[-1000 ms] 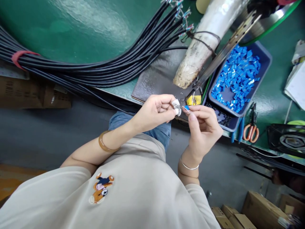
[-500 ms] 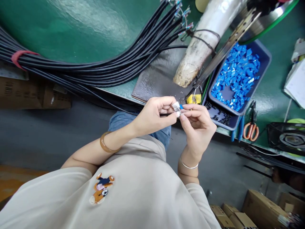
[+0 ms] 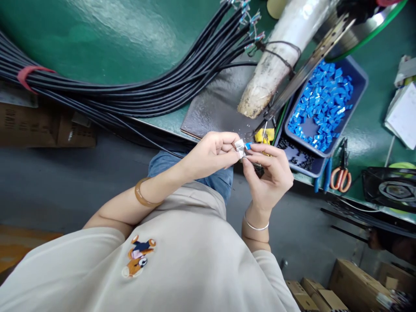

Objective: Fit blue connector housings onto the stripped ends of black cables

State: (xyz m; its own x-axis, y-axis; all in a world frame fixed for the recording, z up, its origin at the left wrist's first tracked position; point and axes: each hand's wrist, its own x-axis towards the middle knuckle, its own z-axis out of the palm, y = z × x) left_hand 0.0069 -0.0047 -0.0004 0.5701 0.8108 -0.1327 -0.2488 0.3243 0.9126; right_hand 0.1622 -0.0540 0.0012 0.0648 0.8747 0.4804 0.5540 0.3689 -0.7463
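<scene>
My left hand (image 3: 212,152) is closed in a pinch on the end of a thin black cable, whose tip is hidden under white tape on my fingertips. My right hand (image 3: 268,173) pinches a small blue connector piece (image 3: 248,146) and holds it against that cable end. Both hands meet just in front of the bench edge, above my lap. A thick bundle of black cables (image 3: 136,93) sweeps across the green bench (image 3: 113,39) from the left, with a red tie (image 3: 27,73) round it.
A blue tray (image 3: 355,71) full of blue connector pieces stands to the right, over a lower tray of black parts (image 3: 297,158). A wrapped machine arm (image 3: 276,56), dark metal plate (image 3: 217,108), orange-handled scissors (image 3: 340,178) and cardboard boxes (image 3: 354,286) lie around.
My right hand moved left with the blue piece and brought it against the cable end in my left hand. The left hand barely shifted.
</scene>
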